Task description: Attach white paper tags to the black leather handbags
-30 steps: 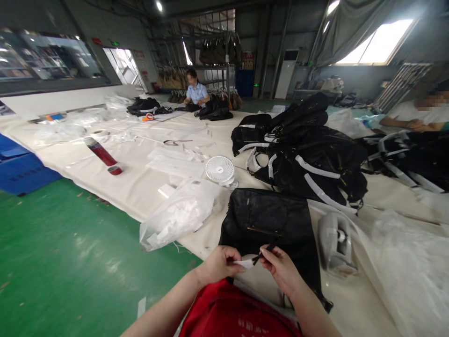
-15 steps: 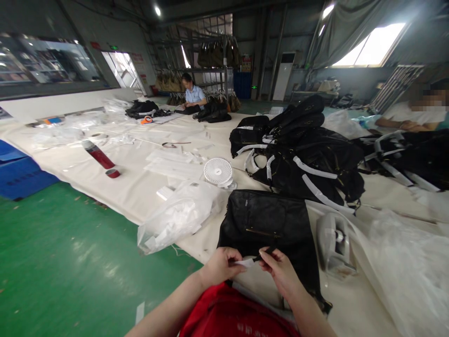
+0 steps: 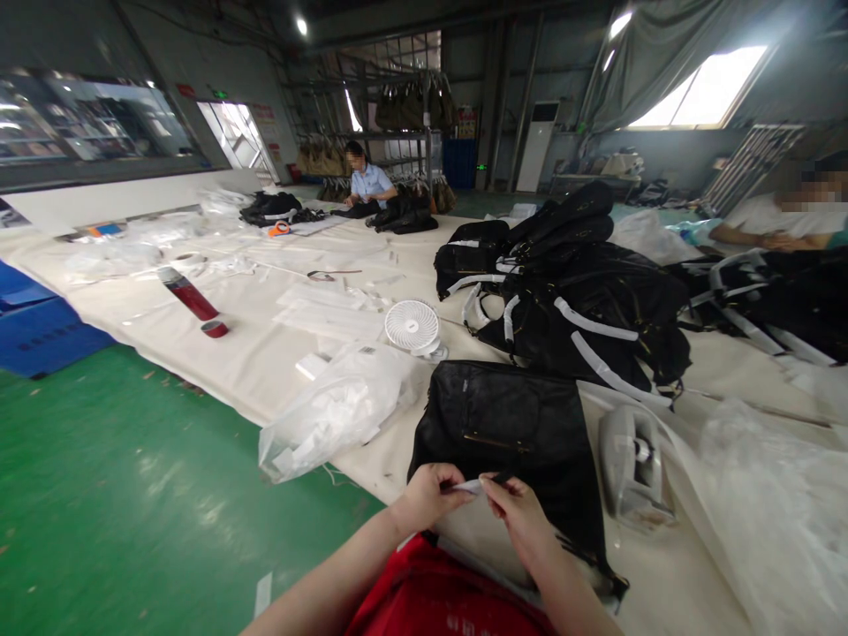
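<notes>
A black bag (image 3: 503,415) lies flat on the cream-covered table in front of me. Over its near edge, my left hand (image 3: 434,496) pinches a small white strip (image 3: 469,486) between thumb and fingers. My right hand (image 3: 517,505) is closed at the strip's other end, on a black strap (image 3: 504,478) that is partly hidden by the fingers. Both hands are close together. A clear tape dispenser (image 3: 634,468) stands just right of the bag.
A white fan (image 3: 412,328) and a plastic bag (image 3: 341,406) lie beyond my left hand. Black bags with white-wrapped handles (image 3: 570,291) are piled behind. A red flask (image 3: 189,294) lies left. Two people sit across the table (image 3: 265,336). Plastic sheeting (image 3: 761,495) covers the right side.
My right hand has moved slightly left and closer to my left hand, and less of the white strip and black strap shows between them.
</notes>
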The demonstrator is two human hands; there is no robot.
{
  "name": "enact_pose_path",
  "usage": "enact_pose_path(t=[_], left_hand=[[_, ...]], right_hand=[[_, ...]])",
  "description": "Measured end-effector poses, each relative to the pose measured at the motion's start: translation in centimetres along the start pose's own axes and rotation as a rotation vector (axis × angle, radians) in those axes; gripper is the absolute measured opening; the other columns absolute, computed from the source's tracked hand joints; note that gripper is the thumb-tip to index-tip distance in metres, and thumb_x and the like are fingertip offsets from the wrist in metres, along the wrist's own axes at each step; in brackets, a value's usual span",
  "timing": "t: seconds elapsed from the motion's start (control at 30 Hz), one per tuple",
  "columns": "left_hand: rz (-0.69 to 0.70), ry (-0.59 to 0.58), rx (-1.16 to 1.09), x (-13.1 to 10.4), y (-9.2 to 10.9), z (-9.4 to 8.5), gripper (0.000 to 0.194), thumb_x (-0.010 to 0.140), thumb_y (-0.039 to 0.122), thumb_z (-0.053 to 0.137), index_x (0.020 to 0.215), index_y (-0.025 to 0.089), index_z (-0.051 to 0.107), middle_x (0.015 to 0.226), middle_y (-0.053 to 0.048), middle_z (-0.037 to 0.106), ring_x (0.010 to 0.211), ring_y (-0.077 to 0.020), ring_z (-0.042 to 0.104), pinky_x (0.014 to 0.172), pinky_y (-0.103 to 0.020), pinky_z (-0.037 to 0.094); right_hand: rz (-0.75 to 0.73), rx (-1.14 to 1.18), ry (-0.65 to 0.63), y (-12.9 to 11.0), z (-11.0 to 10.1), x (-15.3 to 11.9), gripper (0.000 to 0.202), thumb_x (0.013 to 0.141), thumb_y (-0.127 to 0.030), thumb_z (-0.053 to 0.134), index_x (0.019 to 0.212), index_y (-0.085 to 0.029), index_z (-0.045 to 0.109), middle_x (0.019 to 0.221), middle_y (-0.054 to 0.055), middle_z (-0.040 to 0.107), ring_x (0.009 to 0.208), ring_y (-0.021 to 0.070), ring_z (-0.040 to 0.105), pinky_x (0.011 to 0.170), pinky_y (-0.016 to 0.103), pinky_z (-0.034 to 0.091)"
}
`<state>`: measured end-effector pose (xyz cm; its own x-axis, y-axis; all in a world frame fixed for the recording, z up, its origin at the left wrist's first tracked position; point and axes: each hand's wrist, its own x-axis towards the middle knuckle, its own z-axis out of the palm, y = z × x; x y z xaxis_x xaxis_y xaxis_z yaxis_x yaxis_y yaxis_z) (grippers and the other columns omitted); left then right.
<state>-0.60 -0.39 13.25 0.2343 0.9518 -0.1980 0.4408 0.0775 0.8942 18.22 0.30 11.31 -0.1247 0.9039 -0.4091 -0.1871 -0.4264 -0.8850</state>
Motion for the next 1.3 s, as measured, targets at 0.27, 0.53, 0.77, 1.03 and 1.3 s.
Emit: enact_pose_path(t=[0.27, 0.53, 0.77, 1.03, 1.3], left_hand=[[-0.021, -0.021, 0.13, 1.3, -0.8, 0.1, 0.02, 0.081, 0.033, 0.063, 0.081, 0.016, 0.072, 0.068, 0.003, 0.06, 0.065, -0.0111, 0.049, 0.059, -0.021, 0.035], [0.143, 0.012, 0.365, 3.1, -0.2, 1.3, 0.031, 0.089, 0.028, 0.052, 0.067, 0.019, 0.071, 0.07, -0.002, 0.062, 0.076, -0.0152, 0.056, 0.072, -0.024, 0.039], [0.025, -0.109, 0.509, 4.5, 0.5, 1.5, 0.028, 0.084, 0.035, 0.056, 0.072, 0.02, 0.076, 0.066, -0.002, 0.064, 0.066, -0.0148, 0.052, 0.062, -0.025, 0.036], [-0.088, -0.105, 0.525, 7.8, 1.6, 3.9, 0.027, 0.081, 0.032, 0.057, 0.07, 0.017, 0.076, 0.057, -0.001, 0.062, 0.057, -0.0144, 0.054, 0.054, -0.026, 0.033], [-0.063, -0.066, 0.533, 10.0, 1.7, 6.0, 0.029, 0.085, 0.032, 0.054, 0.078, 0.018, 0.077, 0.073, -0.003, 0.072, 0.067, -0.0157, 0.06, 0.061, -0.025, 0.038]], right_hand=[[0.196, 0.266, 0.1, -0.4, -1.7, 0.8, 0.046, 0.063, -0.059, 0.077, 0.087, -0.02, 0.07, 0.053, -0.007, 0.044, 0.042, 0.0054, 0.027, 0.039, 0.021, 0.013], [0.176, 0.122, 0.045, 1.0, -0.9, 1.9, 0.039, 0.059, -0.052, 0.082, 0.064, -0.019, 0.062, 0.052, -0.005, 0.053, 0.045, 0.0071, 0.041, 0.043, 0.021, 0.027], [0.017, -0.328, 0.226, 1.1, -4.7, 4.7, 0.031, 0.069, -0.053, 0.069, 0.072, -0.022, 0.064, 0.058, 0.003, 0.067, 0.041, 0.0176, 0.057, 0.039, 0.028, 0.034], [-0.153, -0.275, 0.291, 2.1, -6.5, 5.8, 0.021, 0.063, -0.036, 0.071, 0.079, -0.026, 0.063, 0.056, -0.005, 0.062, 0.039, 0.0146, 0.054, 0.043, 0.029, 0.038], [-0.161, -0.155, 0.264, 2.7, -7.3, 5.8, 0.027, 0.069, -0.037, 0.066, 0.092, -0.023, 0.061, 0.064, -0.002, 0.066, 0.042, 0.0149, 0.057, 0.037, 0.026, 0.038]])
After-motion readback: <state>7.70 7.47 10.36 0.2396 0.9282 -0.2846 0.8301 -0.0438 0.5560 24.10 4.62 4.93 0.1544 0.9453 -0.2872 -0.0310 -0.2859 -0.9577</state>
